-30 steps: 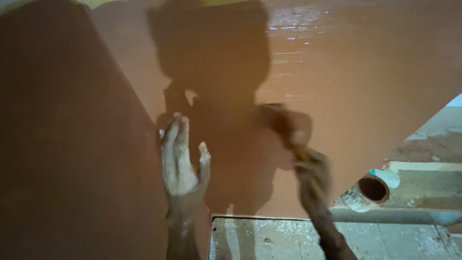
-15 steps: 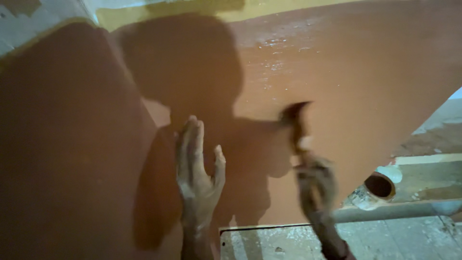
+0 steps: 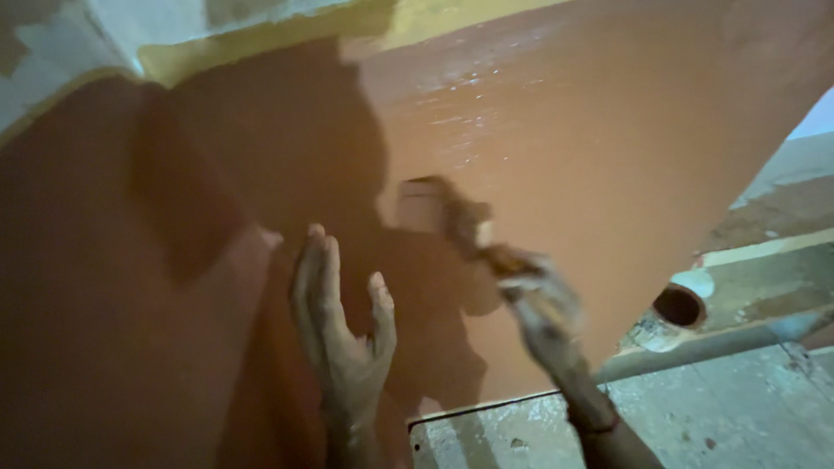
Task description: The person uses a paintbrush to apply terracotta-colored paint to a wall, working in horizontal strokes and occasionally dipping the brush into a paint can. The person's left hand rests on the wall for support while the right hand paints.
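Mostly the frame is filled by a wall coated in reddish-brown paint, glossy and wet-looking at upper centre where light catches it. Along the top a yellow band borders the brown, and above it, in the upper left corner, patchy white and grey plaster shows. The person's shadow falls dark across the middle and left of the wall. At lower right the brown ends along a slanted edge; beyond it lie pale, paint-spattered concrete ledges and a floor. A round pipe opening sits in the ledge at right, dark inside, so what it holds cannot be seen.

The left hand is raised at lower centre, fingers straight and together, thumb apart, holding nothing; whether it touches the wall cannot be told. The right hand, smeared with paint and blurred, is closed around the handle of a paintbrush, just right of centre. The brush points up and left, its bristle end against the wall at the shadow's edge. Blur hides the bristles' detail. Both forearms are cut off by the bottom edge.
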